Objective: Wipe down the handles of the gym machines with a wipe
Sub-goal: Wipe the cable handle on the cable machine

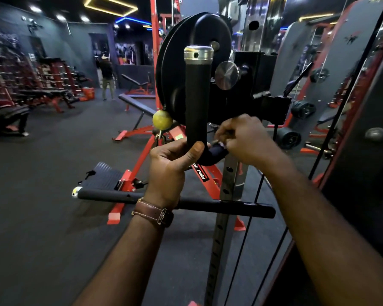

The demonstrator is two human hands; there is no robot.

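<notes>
The gym floor [42, 184] filled the left of the frame, with benches and racks [31, 85] along the far upper left and a person [107, 78] standing small in the distance. At centre stood the cable machine, its black pulley wheel [175, 69] above a perforated post [228, 191]. In front of the wheel a black handle [196, 96] stood upright, capped in silver at the top and curving at its lower end. A second, straight bar [142, 198] lay across the lower middle.

The left hand [175, 166], a brown watch strap [153, 212] on its wrist, gripped the handle's lower curve with the thumb pressed on it, probably to steady it. The right hand [243, 140], just to its right, had its fingers curled and pinching at something small by the handle's end; whether that was a wipe or a fitting could not be told, and no wipe showed plainly. A yellow ball [162, 120] hung left of the handle. No containers were in view.
</notes>
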